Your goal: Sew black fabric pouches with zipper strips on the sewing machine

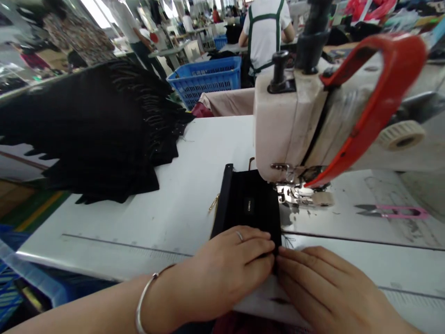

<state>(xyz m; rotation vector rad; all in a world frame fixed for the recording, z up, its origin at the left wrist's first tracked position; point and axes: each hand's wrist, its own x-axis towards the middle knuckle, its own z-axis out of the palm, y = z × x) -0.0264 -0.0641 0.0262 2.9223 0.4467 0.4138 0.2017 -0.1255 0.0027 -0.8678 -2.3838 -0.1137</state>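
Note:
A black fabric pouch [259, 188] with a small woven label [249, 206] lies on the white table, its right edge at the sewing machine's presser foot [294, 195]. A gold zipper pull [214, 203] sticks out at its left side. My left hand [229, 266] lies across the pouch's near end, its fingers closed and bent down at the right edge. Fingertips of my right hand [320, 283] are pressed together and pinch that same edge at the near corner, meeting the left fingertips. The fabric under both hands is hidden.
The sewing machine head [281, 125] with a red guard [375, 106] stands at the right. Pink-handled thread snips [392, 211] lie beside it. A stack of black fabric pieces [114, 125] overhangs the left table edge. Behind are a blue crate [208, 76] and a seated person [266, 35].

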